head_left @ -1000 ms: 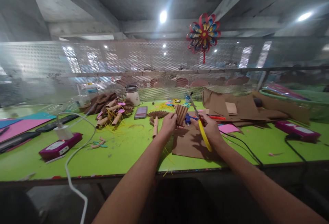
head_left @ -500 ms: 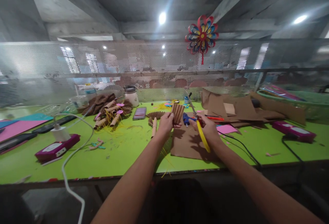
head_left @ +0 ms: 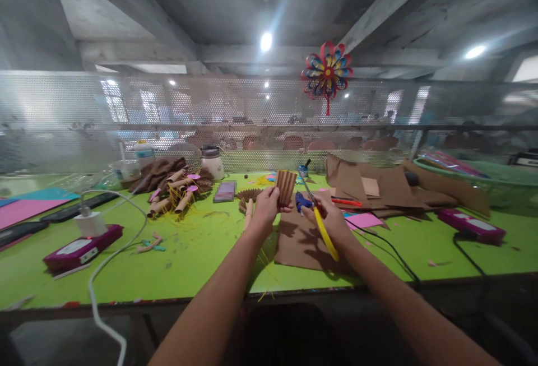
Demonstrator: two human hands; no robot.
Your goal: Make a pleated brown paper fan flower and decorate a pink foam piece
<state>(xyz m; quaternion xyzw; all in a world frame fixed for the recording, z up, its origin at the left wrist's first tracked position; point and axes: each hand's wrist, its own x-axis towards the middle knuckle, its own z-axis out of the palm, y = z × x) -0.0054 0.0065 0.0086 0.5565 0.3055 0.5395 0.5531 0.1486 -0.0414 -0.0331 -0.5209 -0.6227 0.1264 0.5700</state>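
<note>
The left hand (head_left: 264, 208) pinches the lower edge of a pleated brown paper (head_left: 286, 186), holding it upright above the surface (head_left: 197, 248). Just to its right, the right hand (head_left: 332, 217) grips yellow-handled scissors (head_left: 324, 232), whose blades point up and left toward the pleats. A blue glue gun (head_left: 301, 202) lies between the hands. A flat brown paper sheet (head_left: 299, 240) lies below them, and rolled paper tubes (head_left: 172, 197) lie far left.
</note>
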